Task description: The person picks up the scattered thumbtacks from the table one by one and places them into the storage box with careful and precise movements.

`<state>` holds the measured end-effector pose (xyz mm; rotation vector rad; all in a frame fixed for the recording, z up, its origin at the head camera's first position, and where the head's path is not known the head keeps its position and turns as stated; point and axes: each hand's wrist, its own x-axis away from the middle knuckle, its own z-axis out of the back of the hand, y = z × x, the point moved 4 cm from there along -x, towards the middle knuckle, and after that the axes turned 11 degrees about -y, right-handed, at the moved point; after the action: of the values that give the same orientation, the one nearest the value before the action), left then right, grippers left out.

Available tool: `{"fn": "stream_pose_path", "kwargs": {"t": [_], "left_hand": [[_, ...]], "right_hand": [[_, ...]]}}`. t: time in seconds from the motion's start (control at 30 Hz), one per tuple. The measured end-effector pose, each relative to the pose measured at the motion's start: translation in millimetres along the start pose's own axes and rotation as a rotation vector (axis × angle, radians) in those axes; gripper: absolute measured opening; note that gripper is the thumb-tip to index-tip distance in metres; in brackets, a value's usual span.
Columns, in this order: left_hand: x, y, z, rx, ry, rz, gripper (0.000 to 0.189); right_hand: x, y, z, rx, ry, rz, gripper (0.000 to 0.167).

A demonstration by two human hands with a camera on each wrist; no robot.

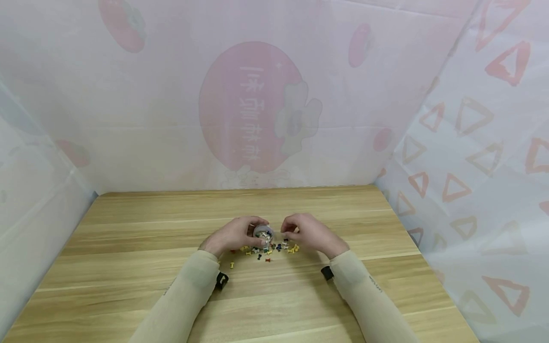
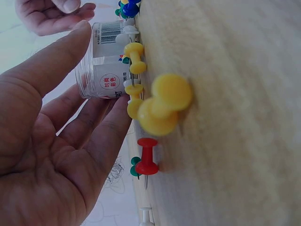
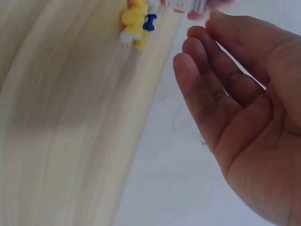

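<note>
A small clear jar [image 2: 104,66] with a barcode label stands on the table, and push pins show inside it in the head view. My left hand [image 1: 233,236] holds the jar between thumb and fingers from its left side. Just right of the jar, my right hand [image 1: 312,233] hovers with loosely bent fingers. Nothing shows between its thumb and fingers [image 3: 190,77] in the right wrist view. Loose push pins lie in front of the jar: a red push pin [image 2: 147,157], a yellow push pin [image 2: 164,103] and several in blue, green and white.
The wooden table [image 1: 266,305] carries everything. A printed curtain [image 1: 163,105] rises behind its back edge, with more sheeting [image 1: 484,190] at the right. One yellow push pin [image 1: 232,265] lies apart, near the left wrist.
</note>
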<state>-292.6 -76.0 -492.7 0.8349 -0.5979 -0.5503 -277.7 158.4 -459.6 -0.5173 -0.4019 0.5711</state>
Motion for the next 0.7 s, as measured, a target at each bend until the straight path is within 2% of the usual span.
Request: {"fn": "stream_pose_path", "kwargs": {"t": [0.33,0.7], "left_hand": [[-0.3,0.4,-0.8,0.010,-0.001,0.005,0.065],[-0.2,1.4,-0.7,0.012,-0.005,0.007,0.066]], "right_hand": [[3.3,11.4,1.0,0.053,-0.041,-0.041,0.010],[2.9,18.5,-2.8,0.122,-0.042,-0.081,0.015]]}}
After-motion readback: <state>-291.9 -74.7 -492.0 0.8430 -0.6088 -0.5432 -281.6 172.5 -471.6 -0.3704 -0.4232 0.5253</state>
